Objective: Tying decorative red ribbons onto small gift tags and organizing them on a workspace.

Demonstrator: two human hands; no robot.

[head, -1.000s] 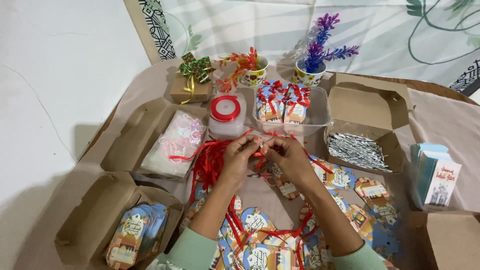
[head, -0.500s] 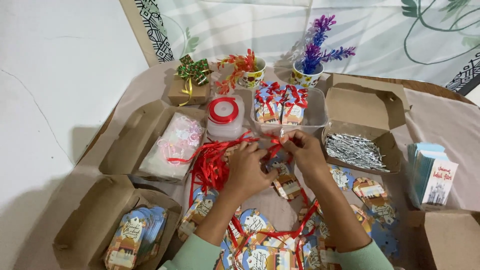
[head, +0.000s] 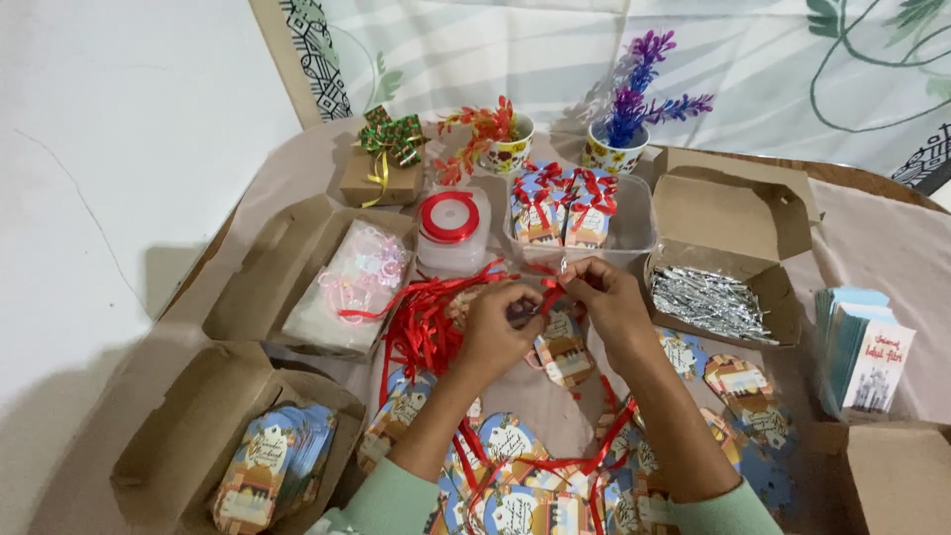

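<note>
step: a thin red satin ribbon (head: 540, 287) is being tied or threaded onto a printed, arch-shaped paper tag (head: 561, 342); judged mid-knot, not yet pulled tight.
left hand (head: 498, 330): fingers pinched narrow on the ribbon strand, the tag partly hidden beneath.
right hand (head: 606, 300): fingers nearly closed on the ribbon's other end, close beside the left hand.
tag location: centre of the cloth-covered tabletop (head: 277, 173), just in front of the clear plastic tub of ribbon-tied tags (head: 580, 213).
supply: tangle of cut red ribbon lengths (head: 426, 327) is just left of the hands.
next move: judged to need an even pull on both ends, with the tag kept flat.
</note>
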